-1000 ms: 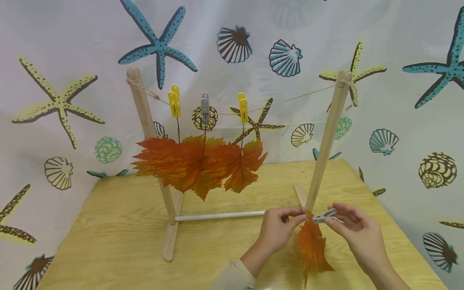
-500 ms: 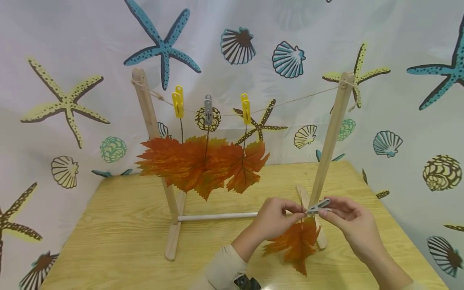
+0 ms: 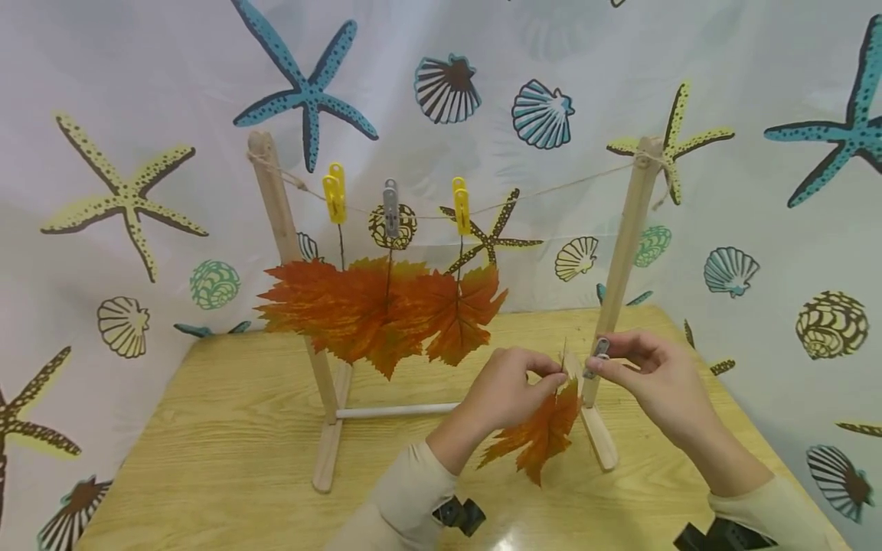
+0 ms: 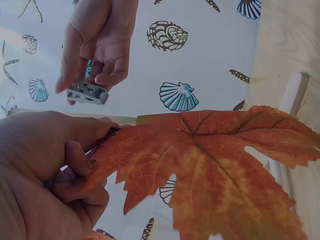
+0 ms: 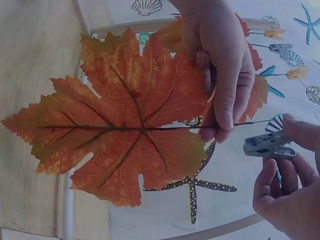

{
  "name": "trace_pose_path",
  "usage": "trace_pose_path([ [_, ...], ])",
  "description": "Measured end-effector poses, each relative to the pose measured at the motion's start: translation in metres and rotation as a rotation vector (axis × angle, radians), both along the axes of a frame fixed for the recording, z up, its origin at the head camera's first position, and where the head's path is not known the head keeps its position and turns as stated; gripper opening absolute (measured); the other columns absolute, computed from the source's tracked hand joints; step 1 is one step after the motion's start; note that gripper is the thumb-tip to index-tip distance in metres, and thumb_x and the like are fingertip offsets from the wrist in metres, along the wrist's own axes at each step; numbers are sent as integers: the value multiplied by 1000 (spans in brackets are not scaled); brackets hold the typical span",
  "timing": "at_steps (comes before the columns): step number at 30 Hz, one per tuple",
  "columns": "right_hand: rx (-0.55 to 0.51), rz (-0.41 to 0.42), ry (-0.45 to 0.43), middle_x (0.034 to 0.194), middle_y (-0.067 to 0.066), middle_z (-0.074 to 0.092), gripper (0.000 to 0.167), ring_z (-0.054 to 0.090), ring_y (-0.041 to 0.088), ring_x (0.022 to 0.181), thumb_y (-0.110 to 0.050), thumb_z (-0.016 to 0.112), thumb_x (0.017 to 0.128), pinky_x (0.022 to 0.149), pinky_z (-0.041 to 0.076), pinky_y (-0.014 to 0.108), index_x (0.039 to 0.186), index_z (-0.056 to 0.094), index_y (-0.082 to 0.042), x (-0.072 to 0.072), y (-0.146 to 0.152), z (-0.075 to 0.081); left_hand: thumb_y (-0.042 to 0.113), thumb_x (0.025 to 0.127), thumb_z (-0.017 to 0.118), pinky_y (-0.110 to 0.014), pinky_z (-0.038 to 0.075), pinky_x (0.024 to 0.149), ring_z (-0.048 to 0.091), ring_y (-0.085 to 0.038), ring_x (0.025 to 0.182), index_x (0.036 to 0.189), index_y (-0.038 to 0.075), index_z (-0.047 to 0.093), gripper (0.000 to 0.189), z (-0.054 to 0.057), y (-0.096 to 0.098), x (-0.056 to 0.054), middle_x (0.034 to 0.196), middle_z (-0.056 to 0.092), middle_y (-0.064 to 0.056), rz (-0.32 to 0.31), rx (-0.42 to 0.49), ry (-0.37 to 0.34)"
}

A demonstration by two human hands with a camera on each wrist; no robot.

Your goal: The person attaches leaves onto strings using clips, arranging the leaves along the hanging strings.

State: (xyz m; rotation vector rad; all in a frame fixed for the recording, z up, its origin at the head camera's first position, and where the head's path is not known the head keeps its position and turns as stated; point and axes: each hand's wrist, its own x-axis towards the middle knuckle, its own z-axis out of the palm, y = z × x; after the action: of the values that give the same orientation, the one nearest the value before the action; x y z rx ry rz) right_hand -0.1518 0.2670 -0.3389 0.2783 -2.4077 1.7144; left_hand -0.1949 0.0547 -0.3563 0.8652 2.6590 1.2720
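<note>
My left hand (image 3: 513,386) pinches the dark stem of an orange artificial maple-like leaf (image 3: 544,436), which hangs below the fingers; the right wrist view shows the leaf (image 5: 120,120) broadside with its stem tip poking past the fingertips. In my right hand (image 3: 654,383) a grey clothespin (image 5: 270,146) is pinched between thumb and fingers, close to the stem tip but apart from the leaf. Behind the hands, a twine line (image 3: 558,185) carries two yellow clothespins (image 3: 334,195) and a grey clothespin (image 3: 390,208), each gripping the stem of a hanging orange leaf (image 3: 386,314).
Wooden posts (image 3: 276,207) on flat feet (image 3: 327,455) hold up the twine, joined low down by a white rod (image 3: 400,411). The right post (image 3: 627,237) stands just behind my right hand. A curtain (image 3: 441,153) printed with shells and starfish backs the wooden table (image 3: 207,459).
Both hands have risen, and the left has shifted leftward with the leaf. The leaf has turned from edge-on to broader view. The grey clothespin has tilted from nearly level to upright.
</note>
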Motion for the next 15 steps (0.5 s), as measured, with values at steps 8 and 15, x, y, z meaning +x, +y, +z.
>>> trace_pose_path([
  [8,73,62,74,108,1,70,20,68,5,100,-14,73,92,87,56,20,104,67,1,-16,-5,22,24,99,64,-28,55,84,70,-12,102,109,14,79,21,15,1,-3,109,77,2,31,-23,66],
  [15,204,58,55,116,12,66,22,66,5,98,-17,71,94,88,54,18,102,62,1,-20,-10,52,24,98,65,-28,55,77,70,-13,95,109,15,79,20,31,-3,-6,109,77,2,77,-63,116],
])
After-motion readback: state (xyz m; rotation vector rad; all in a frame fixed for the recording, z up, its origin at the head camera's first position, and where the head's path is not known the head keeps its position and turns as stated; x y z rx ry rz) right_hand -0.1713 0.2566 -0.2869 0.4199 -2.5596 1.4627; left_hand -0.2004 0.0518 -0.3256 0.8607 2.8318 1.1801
